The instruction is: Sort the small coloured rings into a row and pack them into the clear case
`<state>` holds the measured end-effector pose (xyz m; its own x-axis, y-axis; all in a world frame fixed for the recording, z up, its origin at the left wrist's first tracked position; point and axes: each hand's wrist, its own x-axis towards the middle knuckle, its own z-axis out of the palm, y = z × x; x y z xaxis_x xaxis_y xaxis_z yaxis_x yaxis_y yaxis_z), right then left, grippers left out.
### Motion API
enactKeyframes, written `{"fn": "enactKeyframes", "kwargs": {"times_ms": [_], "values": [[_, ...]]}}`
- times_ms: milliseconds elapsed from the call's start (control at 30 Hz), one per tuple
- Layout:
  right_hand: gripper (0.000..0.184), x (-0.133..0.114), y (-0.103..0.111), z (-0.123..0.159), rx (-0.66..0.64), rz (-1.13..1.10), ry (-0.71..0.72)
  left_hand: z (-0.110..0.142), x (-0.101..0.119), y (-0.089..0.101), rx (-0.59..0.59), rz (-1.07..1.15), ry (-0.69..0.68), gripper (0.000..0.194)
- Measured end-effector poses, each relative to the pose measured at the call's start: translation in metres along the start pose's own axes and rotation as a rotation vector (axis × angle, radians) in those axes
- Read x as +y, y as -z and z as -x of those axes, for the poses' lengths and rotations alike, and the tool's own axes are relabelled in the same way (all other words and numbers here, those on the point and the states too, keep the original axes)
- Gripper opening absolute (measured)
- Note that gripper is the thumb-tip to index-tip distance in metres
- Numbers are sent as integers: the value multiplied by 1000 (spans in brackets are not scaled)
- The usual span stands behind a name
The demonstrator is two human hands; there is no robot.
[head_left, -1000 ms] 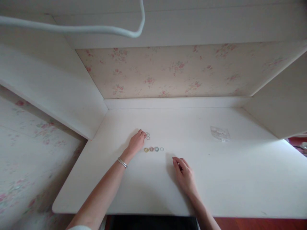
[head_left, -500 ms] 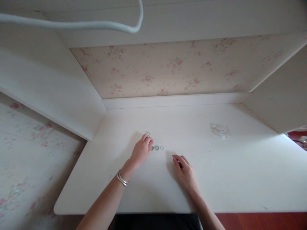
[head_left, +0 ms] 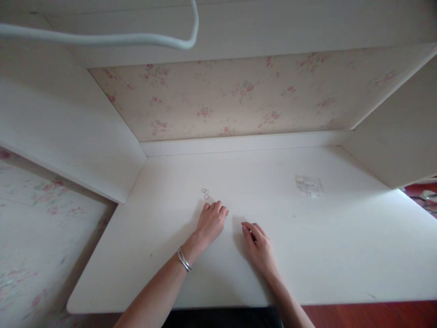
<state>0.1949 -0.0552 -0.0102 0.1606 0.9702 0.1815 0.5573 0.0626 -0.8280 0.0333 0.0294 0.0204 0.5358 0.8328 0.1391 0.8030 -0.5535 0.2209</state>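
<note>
White desk below floral wallpaper, thin rings lying just beyond the left hand, its grasp hidden from me, right hand loosely curled, contents unclear.

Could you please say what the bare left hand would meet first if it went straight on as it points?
The left hand would probably meet the low white upright strip behind the white tabletop; depth is unclear.

White cable up top left, flowery wallpaper far side, clear packet far right, reddish floor near right.
</note>
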Motion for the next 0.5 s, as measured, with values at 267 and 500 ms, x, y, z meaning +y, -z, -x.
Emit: {"fn": "enactKeyframes", "kwargs": {"times_ms": [267,500], "values": [[30,0,1,-1,-20,26,-15,22,-33,18,231,250,217,21],[31,-1,-2,-7,-100,58,-36,63,-77,6,332,529,536,27]]}}
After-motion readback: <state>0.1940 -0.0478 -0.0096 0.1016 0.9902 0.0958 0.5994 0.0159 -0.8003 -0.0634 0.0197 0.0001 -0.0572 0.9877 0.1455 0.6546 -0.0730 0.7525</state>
